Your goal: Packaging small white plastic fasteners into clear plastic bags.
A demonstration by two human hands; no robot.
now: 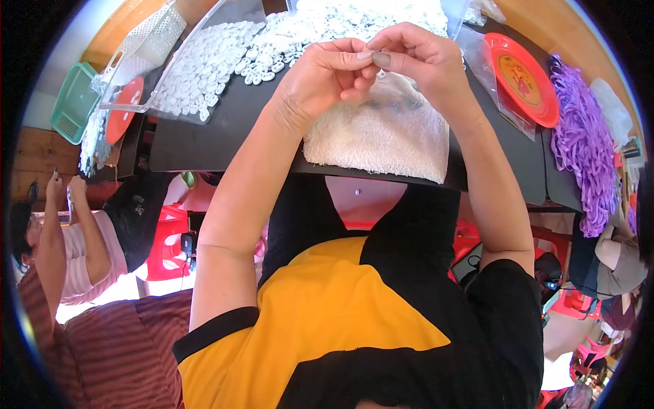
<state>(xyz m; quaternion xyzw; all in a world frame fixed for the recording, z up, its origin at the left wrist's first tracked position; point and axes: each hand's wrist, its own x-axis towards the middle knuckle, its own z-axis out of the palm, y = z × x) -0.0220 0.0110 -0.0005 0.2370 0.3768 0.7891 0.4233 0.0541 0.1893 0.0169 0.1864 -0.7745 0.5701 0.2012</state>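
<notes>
Above the far part of a cream towel [381, 133], my left hand [334, 68] and my right hand [419, 58] meet at the fingertips. Thumb and forefinger of each are pinched together around something too small to make out. Behind them spreads a large heap of small white oval plastic pieces [272, 51] with holes. Part of that heap is hidden by my hands. The towel lies on the dark table [197, 146] at its front edge, close to my lap.
Left stands a clear tray [146, 108] of white pieces, near a white basket [153, 34], a green basket [71, 102] and a red disc [125, 112]. Right are a red round plate [521, 80] and purple straps [586, 136]. People sit on both sides.
</notes>
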